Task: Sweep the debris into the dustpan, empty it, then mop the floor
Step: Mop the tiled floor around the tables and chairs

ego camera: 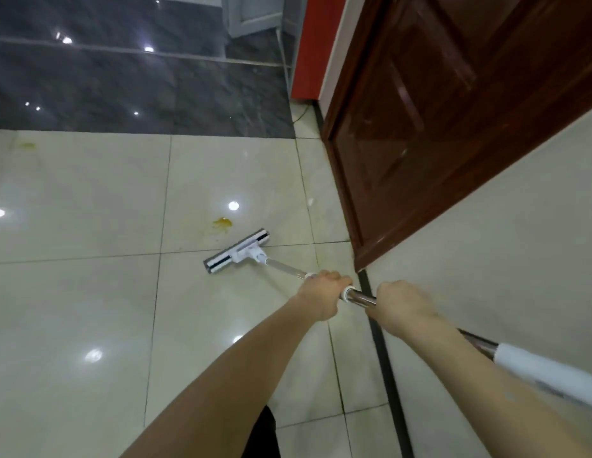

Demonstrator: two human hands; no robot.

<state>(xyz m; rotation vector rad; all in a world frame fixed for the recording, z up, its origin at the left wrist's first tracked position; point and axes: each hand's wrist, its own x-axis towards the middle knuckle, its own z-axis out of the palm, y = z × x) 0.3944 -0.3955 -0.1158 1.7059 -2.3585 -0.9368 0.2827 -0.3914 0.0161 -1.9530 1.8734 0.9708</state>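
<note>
A flat mop with a white and grey head (236,250) rests on the glossy cream tile floor (79,309). Its metal pole (360,296) runs back to the lower right and ends in a white grip. My left hand (322,297) is shut around the pole lower down, nearer the head. My right hand (400,309) grips the pole just behind it. A yellow stain (223,223) lies on the tile just beyond the mop head, a short way from its far edge. A second, fainter yellow smear (27,146) sits at the far left near the dark wall.
A dark brown wooden door (437,127) stands on the right, beside a cream wall (519,242) with a black skirting strip (384,358). A dark grey marble wall base (139,90) borders the floor ahead. A red panel (313,44) sits at the far corner.
</note>
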